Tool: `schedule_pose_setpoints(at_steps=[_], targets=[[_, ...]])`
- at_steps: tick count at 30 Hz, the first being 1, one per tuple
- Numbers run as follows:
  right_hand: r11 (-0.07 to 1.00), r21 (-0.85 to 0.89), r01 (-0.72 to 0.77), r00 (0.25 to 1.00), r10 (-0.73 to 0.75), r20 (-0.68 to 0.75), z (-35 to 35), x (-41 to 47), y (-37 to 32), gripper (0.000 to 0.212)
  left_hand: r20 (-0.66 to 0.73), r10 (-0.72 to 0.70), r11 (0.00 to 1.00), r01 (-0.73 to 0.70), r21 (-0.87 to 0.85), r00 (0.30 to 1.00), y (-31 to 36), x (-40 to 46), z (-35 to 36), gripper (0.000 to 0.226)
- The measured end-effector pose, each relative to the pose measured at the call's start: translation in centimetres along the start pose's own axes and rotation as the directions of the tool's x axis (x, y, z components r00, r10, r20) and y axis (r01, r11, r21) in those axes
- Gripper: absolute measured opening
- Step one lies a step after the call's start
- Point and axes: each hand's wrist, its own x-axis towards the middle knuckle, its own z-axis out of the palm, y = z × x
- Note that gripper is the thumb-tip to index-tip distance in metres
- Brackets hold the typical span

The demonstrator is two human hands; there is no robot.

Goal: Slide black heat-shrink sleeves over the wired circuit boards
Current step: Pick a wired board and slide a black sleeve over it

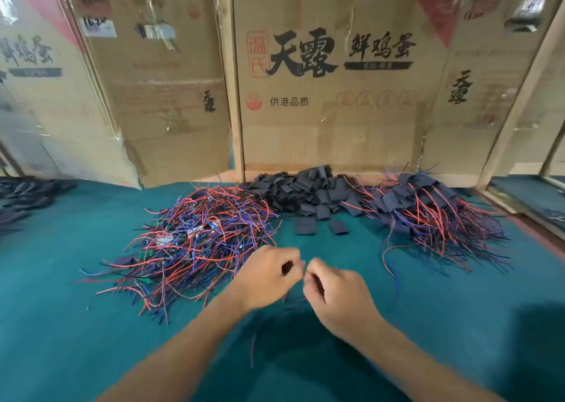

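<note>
Sleeves: flat black matte tubes

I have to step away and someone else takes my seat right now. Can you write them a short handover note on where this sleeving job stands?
Left hand and right hand: both in front of you, fingers curled, fingertips nearly meeting; what they pinch is too small and blurred to tell, though thin wires trail below them.
Bare wired boards: big pile on the left of the green table.
Empty black sleeves: heap at the back centre, two loose sleeves in front of it.
Done: sleeved boards, pile on the right.
Left: the large left pile.
</note>
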Motion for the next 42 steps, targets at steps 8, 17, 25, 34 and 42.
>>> schedule_pose_setpoints(at_steps=[8,17,25,34,42], targets=[[0.992,0.085,-0.095,0.995,0.091,0.043,2.9,2.0,5.6,0.021,-0.060,0.018,0.984,-0.007,0.176,0.998,-3.5,0.5,3.0,0.031],[0.975,0.174,-0.139,0.987,0.121,0.109,2.9,2.5,6.2,0.022,-0.238,-0.345,0.758,0.419,0.500,0.908,-7.8,1.3,-2.2,0.023],[0.959,0.237,-0.157,0.986,0.139,0.094,3.0,2.5,6.3,0.023,0.400,-0.430,0.903,0.375,0.211,0.809,-8.9,-1.3,-7.7,0.025],[0.940,0.271,-0.208,0.974,0.174,0.144,2.9,2.5,6.3,0.025,0.612,-0.459,0.875,0.447,0.186,0.644,-7.5,-2.4,-8.3,0.040],[0.931,0.285,-0.228,0.967,0.182,0.178,2.7,2.7,6.2,0.026,0.591,-0.402,0.909,0.384,0.164,0.699,-7.3,-2.1,-8.3,0.022]])
